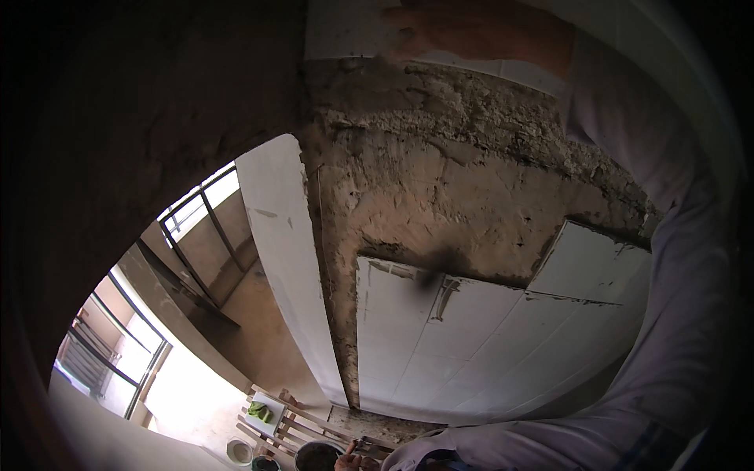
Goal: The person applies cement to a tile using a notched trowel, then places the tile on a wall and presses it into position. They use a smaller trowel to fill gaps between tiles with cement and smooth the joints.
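My right arm rises along the right side in a pale sleeve, and my right hand (479,31) reaches across the top of the view. It lies against a white wall tile (345,31), with fingers apparently stretched out, though blurred and partly cut off. Below it runs a band of rough, brown mortar (471,180) on the wall. Lower down are set white tiles (471,337) with mortar smears on their upper edges. At the bottom edge, my left hand (355,461) is mostly cut off; its fingers curl around something small and dark that I cannot make out.
A tall white panel edge (287,235) stands left of the mortar. Below are a slatted wooden platform (294,428), a green cloth or glove (259,411) on a white piece, a dark bucket (318,457) and a pale bucket (239,451). Framed windows (118,345) lie left.
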`<state>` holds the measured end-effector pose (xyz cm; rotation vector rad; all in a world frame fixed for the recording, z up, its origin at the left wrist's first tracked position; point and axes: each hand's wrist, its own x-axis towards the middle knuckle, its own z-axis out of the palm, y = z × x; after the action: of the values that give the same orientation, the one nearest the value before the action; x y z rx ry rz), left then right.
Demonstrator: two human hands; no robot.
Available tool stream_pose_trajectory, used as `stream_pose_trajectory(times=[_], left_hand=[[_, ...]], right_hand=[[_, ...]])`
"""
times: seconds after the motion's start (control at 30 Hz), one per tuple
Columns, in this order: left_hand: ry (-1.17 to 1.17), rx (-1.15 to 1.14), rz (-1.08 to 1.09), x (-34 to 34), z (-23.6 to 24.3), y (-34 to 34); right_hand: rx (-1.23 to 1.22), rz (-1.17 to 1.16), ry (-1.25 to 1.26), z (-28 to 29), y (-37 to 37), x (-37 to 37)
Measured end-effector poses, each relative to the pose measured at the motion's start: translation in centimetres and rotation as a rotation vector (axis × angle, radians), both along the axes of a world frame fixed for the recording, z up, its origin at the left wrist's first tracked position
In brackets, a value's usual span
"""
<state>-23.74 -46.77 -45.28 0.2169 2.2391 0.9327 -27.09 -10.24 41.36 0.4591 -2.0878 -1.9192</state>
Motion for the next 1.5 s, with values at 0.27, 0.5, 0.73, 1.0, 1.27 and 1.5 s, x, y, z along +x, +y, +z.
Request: stream_pose_trajectory(times=[0.27, 0.5, 0.73, 1.0, 1.27, 1.5], left_hand=[[0.29, 1.016, -0.174, -9.9, 31.4, 20.6], [0.153, 1.584, -0.128, -19.5, 67.4, 33.4], [0.359, 1.604, -0.316, -23.6, 73.4, 41.4], [1.388, 0.695, -0.088, -24.6, 72.5, 45.4], [0.748, 1.458, 0.116, -18.0, 72.5, 43.1], [0.741, 1.364, -0.119, -17.3, 72.7, 42.4]], right_hand=[[0.113, -0.064, 0.478, 4.7, 0.2, 7.7], [-0.498, 0.052, 0.521, -2.0, 0.0, 17.9], [-0.988, -0.105, 0.517, -14.1, 1.5, 28.3], [-1.532, -0.002, 0.646, -23.8, 2.4, 34.5], [-1.615, 0.025, 0.701, -28.6, 3.7, 37.3], [-1.74, 0.004, 0.678, -31.0, 4.0, 37.4]])
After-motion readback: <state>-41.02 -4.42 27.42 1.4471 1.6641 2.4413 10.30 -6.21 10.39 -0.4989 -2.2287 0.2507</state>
